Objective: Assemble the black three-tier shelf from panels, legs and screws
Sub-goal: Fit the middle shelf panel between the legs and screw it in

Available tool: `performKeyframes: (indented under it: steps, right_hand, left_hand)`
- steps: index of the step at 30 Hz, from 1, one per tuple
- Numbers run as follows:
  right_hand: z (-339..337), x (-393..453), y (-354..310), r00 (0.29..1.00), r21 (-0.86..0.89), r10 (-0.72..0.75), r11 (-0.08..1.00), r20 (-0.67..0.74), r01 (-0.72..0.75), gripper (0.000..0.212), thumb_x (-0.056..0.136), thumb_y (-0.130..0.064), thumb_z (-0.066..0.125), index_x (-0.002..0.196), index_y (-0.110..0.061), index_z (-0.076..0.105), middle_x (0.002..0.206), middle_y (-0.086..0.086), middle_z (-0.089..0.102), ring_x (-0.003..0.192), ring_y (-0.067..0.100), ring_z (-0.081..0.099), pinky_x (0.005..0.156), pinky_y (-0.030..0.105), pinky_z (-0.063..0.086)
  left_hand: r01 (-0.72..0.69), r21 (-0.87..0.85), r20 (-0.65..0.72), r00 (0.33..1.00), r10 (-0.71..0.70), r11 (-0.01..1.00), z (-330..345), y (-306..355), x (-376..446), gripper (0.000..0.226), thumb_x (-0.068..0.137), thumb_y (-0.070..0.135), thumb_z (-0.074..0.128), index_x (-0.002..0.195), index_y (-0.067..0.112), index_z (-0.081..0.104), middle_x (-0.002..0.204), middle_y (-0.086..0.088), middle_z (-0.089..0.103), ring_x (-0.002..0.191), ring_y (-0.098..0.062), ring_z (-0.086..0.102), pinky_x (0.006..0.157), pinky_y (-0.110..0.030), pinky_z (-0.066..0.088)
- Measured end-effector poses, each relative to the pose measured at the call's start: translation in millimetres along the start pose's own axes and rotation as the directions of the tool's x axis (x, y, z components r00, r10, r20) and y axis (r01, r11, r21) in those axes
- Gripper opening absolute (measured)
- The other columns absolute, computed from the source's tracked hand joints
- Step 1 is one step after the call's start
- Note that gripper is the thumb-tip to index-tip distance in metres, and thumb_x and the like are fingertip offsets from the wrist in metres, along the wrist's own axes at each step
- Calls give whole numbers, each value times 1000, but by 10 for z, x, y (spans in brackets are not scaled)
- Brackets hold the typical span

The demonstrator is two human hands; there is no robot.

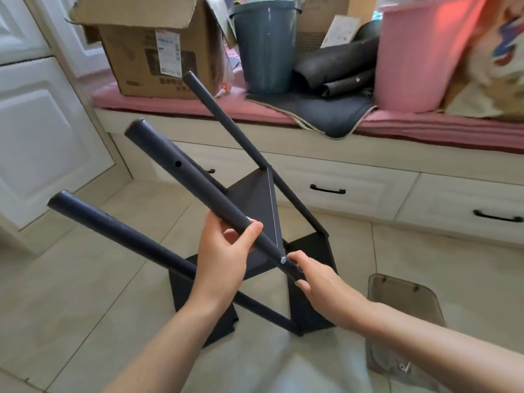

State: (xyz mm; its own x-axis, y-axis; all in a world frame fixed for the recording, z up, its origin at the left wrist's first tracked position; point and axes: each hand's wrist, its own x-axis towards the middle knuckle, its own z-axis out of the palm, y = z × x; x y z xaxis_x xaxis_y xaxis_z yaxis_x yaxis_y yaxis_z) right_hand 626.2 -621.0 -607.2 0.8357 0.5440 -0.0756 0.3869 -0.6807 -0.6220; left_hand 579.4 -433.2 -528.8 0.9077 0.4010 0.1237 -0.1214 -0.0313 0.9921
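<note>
The black shelf sits tipped on the floor, approx. half built. Three legs stick up, w/ two panels on them. Left hand has its grip wrapped round the middle leg. Right hand pinches the leg's low end, by a silver screw. That leg has an open hole, so more panels and screws are prob. left.

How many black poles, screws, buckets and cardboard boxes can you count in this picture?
Black poles: 3 (near, middle gripped by left hand, far)
Screws seen: 1, beside right hand
Buckets: 2 (grey, pink)
Cardboard boxes: 2 (front, behind)
Total: 8
</note>
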Motion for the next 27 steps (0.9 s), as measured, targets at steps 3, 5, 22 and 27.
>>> performKeyframes:
  steps: [3,5,22,27]
  right_hand:
    - [-115,-90,26,996,-10,48,999,-74,-49,28,98,-22,54,119,-35,39,112,-6,58,99,12,59,84,30,51]
    - [-221,-119,17,991,42,63,997,-122,-58,22,97,-25,57,114,-30,45,106,-8,61,94,8,60,82,26,52]
    - [-714,-242,-69,944,277,330,906,10,-320,18,93,-38,64,103,-29,52,98,-7,65,86,7,65,73,26,57]
    - [-928,-323,-184,941,211,339,919,4,-332,31,92,-28,65,115,-28,45,94,-10,61,83,4,63,63,17,50]
  left_hand:
    - [-50,58,55,997,47,997,292,90,-61,32,89,19,75,112,26,53,89,12,69,89,-7,72,75,-24,60]
    - [-105,139,80,992,94,985,480,145,-93,31,91,19,73,109,29,50,86,10,68,85,-1,70,71,-16,57]
    - [-14,355,322,940,-108,935,907,563,9,22,93,17,70,103,22,51,96,-1,65,104,-24,68,93,-46,58]
    - [107,360,342,909,-238,927,980,529,-18,19,94,19,69,110,16,59,98,1,66,103,-19,65,98,-45,54]
